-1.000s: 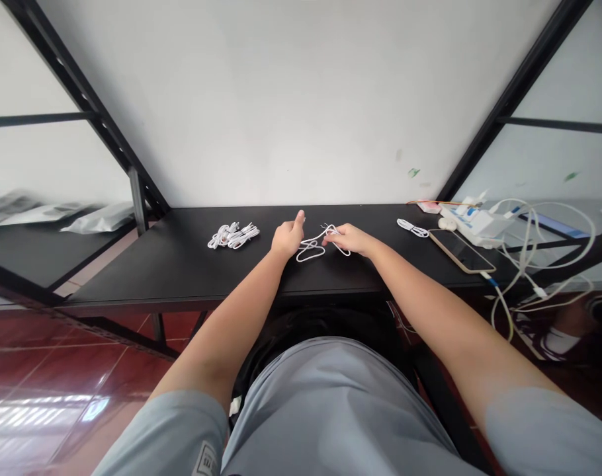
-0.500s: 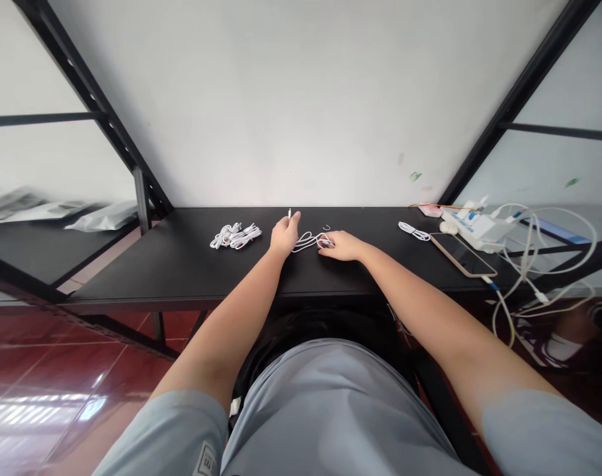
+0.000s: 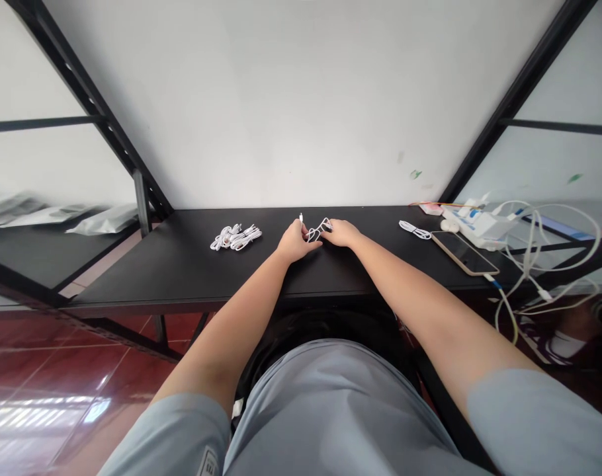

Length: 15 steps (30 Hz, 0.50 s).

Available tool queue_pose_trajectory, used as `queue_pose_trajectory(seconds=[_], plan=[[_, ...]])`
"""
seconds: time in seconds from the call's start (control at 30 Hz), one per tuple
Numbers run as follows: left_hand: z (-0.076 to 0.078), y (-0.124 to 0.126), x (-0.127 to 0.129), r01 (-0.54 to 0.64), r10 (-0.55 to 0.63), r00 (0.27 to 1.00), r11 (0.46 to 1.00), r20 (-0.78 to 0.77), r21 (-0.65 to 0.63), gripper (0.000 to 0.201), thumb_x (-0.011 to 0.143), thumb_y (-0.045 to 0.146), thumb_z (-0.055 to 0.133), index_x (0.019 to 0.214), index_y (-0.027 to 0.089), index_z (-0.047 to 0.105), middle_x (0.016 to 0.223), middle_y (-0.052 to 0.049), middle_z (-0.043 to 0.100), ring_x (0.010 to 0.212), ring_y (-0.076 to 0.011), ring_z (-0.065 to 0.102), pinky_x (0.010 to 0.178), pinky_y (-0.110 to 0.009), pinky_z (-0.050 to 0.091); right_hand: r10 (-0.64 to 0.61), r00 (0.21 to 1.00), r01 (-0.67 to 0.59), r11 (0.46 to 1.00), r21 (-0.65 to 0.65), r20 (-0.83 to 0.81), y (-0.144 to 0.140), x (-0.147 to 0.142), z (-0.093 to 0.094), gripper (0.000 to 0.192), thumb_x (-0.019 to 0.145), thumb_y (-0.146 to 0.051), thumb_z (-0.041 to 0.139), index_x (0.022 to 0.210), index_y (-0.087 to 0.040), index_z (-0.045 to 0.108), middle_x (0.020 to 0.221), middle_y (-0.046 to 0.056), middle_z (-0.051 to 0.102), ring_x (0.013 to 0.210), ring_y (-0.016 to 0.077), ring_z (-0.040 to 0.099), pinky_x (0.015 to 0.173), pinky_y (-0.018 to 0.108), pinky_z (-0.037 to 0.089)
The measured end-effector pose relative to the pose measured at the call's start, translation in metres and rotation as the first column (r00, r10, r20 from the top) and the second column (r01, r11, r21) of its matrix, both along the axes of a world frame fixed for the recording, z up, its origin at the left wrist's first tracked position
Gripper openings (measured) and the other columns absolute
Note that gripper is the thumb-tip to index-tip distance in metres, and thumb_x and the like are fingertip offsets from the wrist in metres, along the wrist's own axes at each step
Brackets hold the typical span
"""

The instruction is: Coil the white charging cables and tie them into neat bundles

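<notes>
Both hands meet mid-desk over one white cable (image 3: 317, 230), bunched into small loops. Left hand (image 3: 294, 242) is curled, fingers pinching one end; a plug tip sticks up just past it at 12 o'clock. Right hand (image 3: 341, 233) is curled too, fingertips closed on the loops from the 3 o'clock side. The two hands are nearly touching, the cable between them, resting on or just over the black desk (image 3: 182, 264).

Risks, as I judge them: the coil is small and springy, so a loosened pinch on either side could let the loops pop open and tangle. The free plug end could snag in a loop. Cannot tell how tightly the loops are gripped; too small.

Room: bare desktop at 9 o'clock up to the pile of bundled white cables (image 3: 235, 236), which is near but apart. At 3 o'clock, a spare coiled cable (image 3: 413, 229), then a phone (image 3: 462, 252) and a power strip (image 3: 474, 221) with wires trailing off the desk edge; a wide sweep right could catch those. Wall just beyond at 12 o'clock, so little depth there. Front edge at 6 o'clock is close to the wrists. Black frame posts (image 3: 142, 198) stand at far left, well apart.
</notes>
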State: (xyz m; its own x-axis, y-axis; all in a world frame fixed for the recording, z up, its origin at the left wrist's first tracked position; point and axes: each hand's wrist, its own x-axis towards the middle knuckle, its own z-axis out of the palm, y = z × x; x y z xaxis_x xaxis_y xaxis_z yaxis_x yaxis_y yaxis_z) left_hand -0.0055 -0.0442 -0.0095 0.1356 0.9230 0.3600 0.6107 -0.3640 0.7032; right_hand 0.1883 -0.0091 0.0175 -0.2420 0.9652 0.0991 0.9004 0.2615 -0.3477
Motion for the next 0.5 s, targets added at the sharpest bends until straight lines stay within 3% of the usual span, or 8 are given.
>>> queue_pose_trajectory(seconds=[0.13,0.27,0.37,0.5], plan=[[-0.006,0.007,-0.002,0.0,-0.001,0.996,1.0,0.089,0.008,0.039,0.069,0.02,0.074,0.083,0.024,0.038,0.074,0.003,0.059,0.067,-0.0141,0.059,0.067,-0.029,0.046,-0.051,0.954,0.042,0.998,-0.037,-0.296,0.006,-0.004,0.0,0.042,0.092,-0.059,0.051,0.096,-0.019,0.065,0.1,0.011,0.071,0.084,0.0221,0.063,0.07,0.029,0.043],[-0.004,0.011,-0.003,-0.125,0.141,0.965,0.988,0.221,-0.086,0.033,0.071,0.008,0.065,0.082,0.023,0.038,0.083,0.001,0.059,0.065,-0.0125,0.062,0.064,-0.028,0.049,-0.139,0.764,0.025,0.982,-0.185,-0.631,0.0,-0.003,0.003,0.054,0.099,-0.056,0.027,0.094,-0.017,0.065,0.078,0.007,0.063,0.059,0.0156,0.051,0.056,0.026,0.04],[0.002,0.01,-0.004,-0.171,0.237,0.9,0.964,0.367,-0.206,0.03,0.075,0.004,0.058,0.085,0.022,0.036,0.091,-0.001,0.057,0.061,-0.0114,0.065,0.058,-0.027,0.051,-0.154,0.69,-0.027,0.971,-0.237,-0.708,-0.007,0.002,0.005,0.042,0.098,-0.043,0.032,0.086,-0.017,0.063,0.067,0.005,0.057,0.053,0.0141,0.044,0.052,0.026,0.038],[0.004,0.01,-0.004,-0.146,0.251,0.852,0.957,0.46,-0.251,0.031,0.077,0.003,0.055,0.087,0.023,0.034,0.094,0.0,0.055,0.061,-0.0117,0.068,0.055,-0.025,0.053,-0.151,0.72,-0.049,0.962,-0.267,-0.677,-0.013,0.005,0.004,0.024,0.089,-0.025,0.047,0.068,-0.018,0.056,0.06,0.003,0.053,0.052,0.0123,0.044,0.052,0.026,0.038]])
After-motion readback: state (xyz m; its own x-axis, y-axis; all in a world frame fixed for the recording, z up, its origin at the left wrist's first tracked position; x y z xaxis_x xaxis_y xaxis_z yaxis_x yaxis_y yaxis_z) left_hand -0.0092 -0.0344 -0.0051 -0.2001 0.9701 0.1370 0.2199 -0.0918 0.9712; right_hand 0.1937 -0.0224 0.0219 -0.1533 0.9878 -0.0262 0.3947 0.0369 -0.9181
